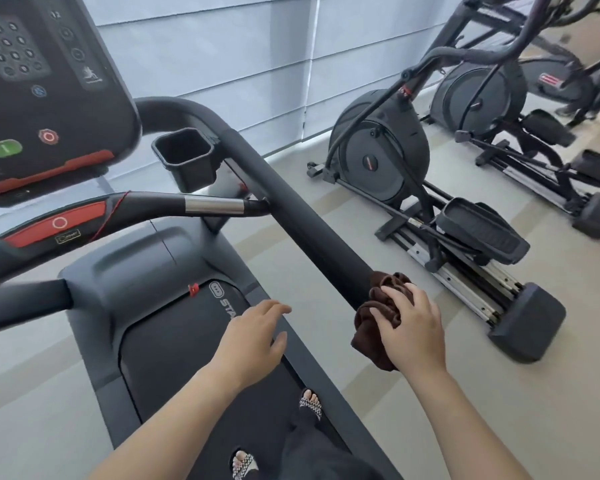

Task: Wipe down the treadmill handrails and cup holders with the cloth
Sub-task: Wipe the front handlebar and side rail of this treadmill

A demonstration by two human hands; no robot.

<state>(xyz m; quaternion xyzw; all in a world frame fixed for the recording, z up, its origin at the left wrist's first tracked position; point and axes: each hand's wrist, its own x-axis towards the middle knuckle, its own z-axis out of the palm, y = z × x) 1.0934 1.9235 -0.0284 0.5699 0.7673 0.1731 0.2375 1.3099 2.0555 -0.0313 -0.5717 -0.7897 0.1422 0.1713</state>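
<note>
One cloth (381,320), dark brown, bunched at near end of right handrail (291,209), lower right of centre. Right hand (409,327) clenched on cloth, pressing it against rail end. Rail's long axis runs from grip up-left toward cup holder (184,157). Left hand (253,341) released, empty, hovering over belt, farther from rail. Likely next stroke: slide along rail, up-left.

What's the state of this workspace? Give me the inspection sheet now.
Surface: treadmill belt black; person's sandalled feet stand on it.
Job's things: brown cloth wrapped round near end of the right handrail; cup holder holds nothing visible.
Clutter: nothing seen.
Grippers: right hand grips the cloth; left hand open, apart from the rail.
Cables: red safety cord across the front bar.
Surroundings: elliptical trainers to the right; window blinds behind.
</note>
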